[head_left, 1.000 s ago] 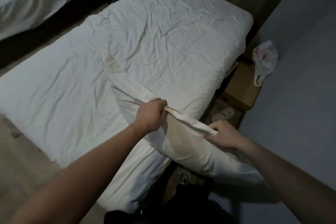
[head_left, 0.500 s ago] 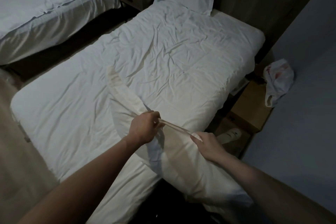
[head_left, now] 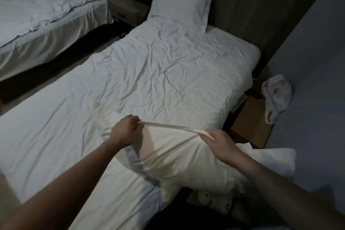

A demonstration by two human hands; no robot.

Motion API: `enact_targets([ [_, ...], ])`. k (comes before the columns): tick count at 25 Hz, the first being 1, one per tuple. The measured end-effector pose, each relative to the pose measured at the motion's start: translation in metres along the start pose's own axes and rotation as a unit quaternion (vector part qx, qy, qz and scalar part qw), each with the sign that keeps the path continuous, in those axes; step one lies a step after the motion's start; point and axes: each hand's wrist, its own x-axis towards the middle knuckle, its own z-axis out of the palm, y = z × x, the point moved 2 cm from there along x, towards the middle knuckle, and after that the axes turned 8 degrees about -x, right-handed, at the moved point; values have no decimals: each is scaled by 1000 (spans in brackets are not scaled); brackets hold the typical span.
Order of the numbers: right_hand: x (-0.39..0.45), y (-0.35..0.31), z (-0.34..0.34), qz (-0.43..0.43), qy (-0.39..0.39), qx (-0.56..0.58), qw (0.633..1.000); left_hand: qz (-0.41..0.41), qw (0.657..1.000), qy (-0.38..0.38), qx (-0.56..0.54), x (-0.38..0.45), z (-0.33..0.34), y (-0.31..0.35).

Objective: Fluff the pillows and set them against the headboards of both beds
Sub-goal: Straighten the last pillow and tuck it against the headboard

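A small nightstand (head_left: 125,12) stands between the two bed frames, with one dark handle on its drawer front; a dark item on its top is too dim to identify. On the far side, in the narrow gap beside the blue-grey wall (head_left: 317,73), a brown cardboard box (head_left: 251,123) sits on the floor. A white plastic bag (head_left: 276,97) with reddish marks lies crumpled, partly on the box and touching the wall. Pale wood-look flooring (head_left: 7,188) shows at the near left. A light slipper (head_left: 214,200) lies in shadow at the bottom.
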Motion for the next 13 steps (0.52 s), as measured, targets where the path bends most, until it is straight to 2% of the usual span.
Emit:
enact_targets([
  [3,22,-6,-27,-6,14,0,1000,-17,999,-3,-48,26,-12,7],
  [13,75,-15,-114,-17,99,55,993,55,984,70,-157,102,-45,78],
])
